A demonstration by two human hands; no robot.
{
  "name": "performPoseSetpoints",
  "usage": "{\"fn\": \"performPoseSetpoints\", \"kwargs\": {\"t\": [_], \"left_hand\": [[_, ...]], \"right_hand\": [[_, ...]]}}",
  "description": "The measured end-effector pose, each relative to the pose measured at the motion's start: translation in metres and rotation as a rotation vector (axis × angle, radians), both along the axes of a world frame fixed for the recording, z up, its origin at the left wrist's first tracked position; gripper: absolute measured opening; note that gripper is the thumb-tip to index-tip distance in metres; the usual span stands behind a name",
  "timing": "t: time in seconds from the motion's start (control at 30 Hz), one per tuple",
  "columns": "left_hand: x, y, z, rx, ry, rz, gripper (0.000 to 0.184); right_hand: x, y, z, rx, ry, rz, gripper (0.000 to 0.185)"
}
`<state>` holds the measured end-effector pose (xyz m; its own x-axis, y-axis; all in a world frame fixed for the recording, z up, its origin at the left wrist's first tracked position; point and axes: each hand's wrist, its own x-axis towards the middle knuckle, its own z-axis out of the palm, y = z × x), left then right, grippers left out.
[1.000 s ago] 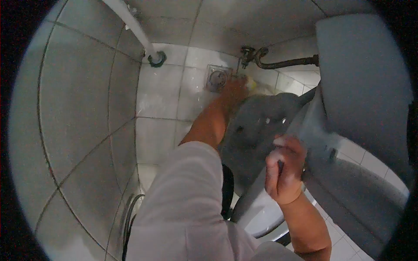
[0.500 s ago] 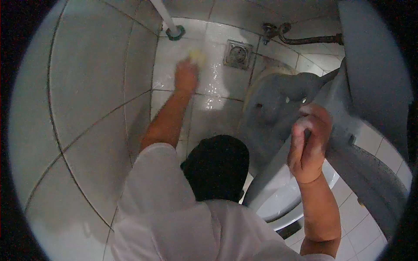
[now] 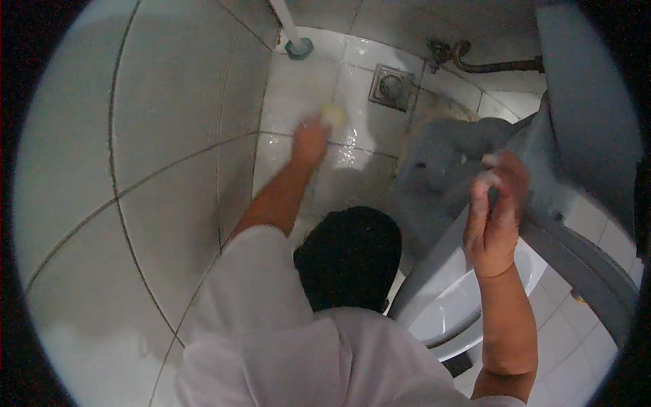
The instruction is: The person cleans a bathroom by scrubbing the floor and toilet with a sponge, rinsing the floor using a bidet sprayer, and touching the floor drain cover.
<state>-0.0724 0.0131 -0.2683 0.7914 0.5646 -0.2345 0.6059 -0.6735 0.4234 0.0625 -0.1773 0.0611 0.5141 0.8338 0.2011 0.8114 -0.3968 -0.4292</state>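
Observation:
My left hand (image 3: 310,141) reaches down to the wet tiled floor (image 3: 295,85), its fingers closed around a yellow sponge (image 3: 333,117). Both are blurred, and the sponge appears to be against the tiles. On the other side, my right hand (image 3: 496,214) is raised above the toilet, fingers loosely curled and apart with nothing visible between them. Whitish, foam-like residue coats its fingertips. Beneath and beside it are a grey toilet part (image 3: 441,156) and a white toilet bowl (image 3: 444,308).
A square metal floor drain (image 3: 390,87) lies ahead of the sponge. A white pipe (image 3: 288,24) meets the floor in the far left corner. Metal plumbing (image 3: 495,66) runs along the far wall. Tiled wall (image 3: 169,115) borders my left side. A dark rounded shape (image 3: 349,258) blocks the lower middle.
The view has shifted, moving the scene rightward. My left hand and the sponge have come nearer to me across the tiles. My right hand stays raised, its fingers slightly further apart.

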Motion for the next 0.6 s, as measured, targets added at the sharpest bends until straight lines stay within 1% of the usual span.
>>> {"fn": "performPoseSetpoints", "kwargs": {"t": [0.03, 0.07, 0.1, 0.13, 0.17, 0.23, 0.27, 0.33, 0.37, 0.43, 0.5, 0.53, 0.57, 0.6], "left_hand": [[-0.015, -0.028, 0.015, -0.151, 0.076, 0.024, 0.031], [-0.035, -0.033, 0.014, -0.148, 0.075, 0.032, 0.031], [-0.061, -0.030, 0.006, -0.093, 0.013, -0.046, 0.029], [-0.074, -0.022, 0.009, -0.034, -0.047, -0.125, 0.028], [-0.078, -0.009, 0.008, -0.035, -0.037, -0.121, 0.028], [-0.052, 0.035, 0.026, 0.281, -0.011, 0.097, 0.029], [-0.045, 0.043, 0.021, 0.291, -0.011, 0.100, 0.029], [-0.029, 0.041, 0.009, 0.473, -0.021, 0.143, 0.031], [-0.038, 0.027, 0.009, 0.293, 0.011, 0.235, 0.029], [-0.094, -0.017, 0.018, 0.211, 0.038, 0.305, 0.028], [-0.115, -0.055, 0.026, 0.315, 0.315, 0.274, 0.033], [-0.115, -0.056, -0.001, 0.313, 0.306, 0.273, 0.033], [-0.116, -0.059, -0.045, 0.093, 0.011, 0.576, 0.036], [-0.116, -0.059, -0.071, -0.140, -0.275, 0.859, 0.038]], "right_hand": [[0.001, -0.002, 0.000, -0.048, -0.023, -0.027, 0.009], [0.002, -0.004, -0.001, -0.044, -0.023, -0.019, 0.009], [0.003, -0.005, -0.002, -0.036, -0.017, -0.012, 0.009], [0.004, -0.005, -0.005, -0.023, -0.010, -0.003, 0.008], [0.003, -0.006, -0.005, -0.023, 0.000, 0.000, 0.008], [0.004, -0.004, -0.002, -0.033, 0.012, 0.009, 0.009], [0.003, -0.002, -0.001, -0.024, 0.012, 0.012, 0.009], [0.003, -0.003, 0.000, 0.019, 0.054, -0.008, 0.009], [0.003, -0.003, 0.000, 0.021, 0.051, -0.009, 0.009], [0.003, -0.002, -0.001, 0.040, -0.029, 0.017, 0.009], [0.014, -0.003, -0.014, 0.066, -0.034, 0.005, 0.009], [0.017, -0.003, -0.015, 0.081, -0.032, -0.005, 0.009], [0.018, -0.003, -0.018, 0.073, -0.041, -0.003, 0.009], [0.016, -0.004, -0.018, 0.056, -0.065, -0.007, 0.009]]}}
